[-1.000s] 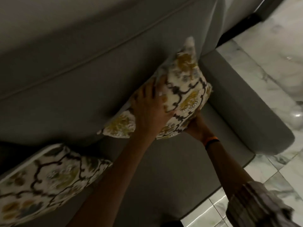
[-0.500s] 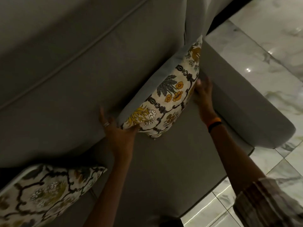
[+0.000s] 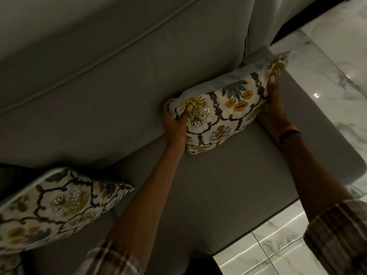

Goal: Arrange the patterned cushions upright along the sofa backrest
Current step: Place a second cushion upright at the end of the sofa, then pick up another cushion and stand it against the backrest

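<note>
A floral patterned cushion (image 3: 228, 108) with a pale blue back stands upright against the grey sofa backrest (image 3: 95, 80), near the armrest end. My left hand (image 3: 175, 120) grips its left corner, thumb on the front. My right hand (image 3: 273, 110) holds its right edge, fingers reaching up to the top corner. A second patterned cushion (image 3: 57, 205) leans against the backrest at the lower left, apart from both hands.
The grey seat (image 3: 228, 195) stretches between the two cushions. The sofa armrest (image 3: 317, 124) runs along the right. White marble floor (image 3: 337, 46) lies beyond it and along the seat's front edge. An orange and black wristband sits on my right wrist.
The cushion has been swung from a tilted pose to sit level against the backrest. My left hand closed on its left corner; my right hand moved up its right edge.
</note>
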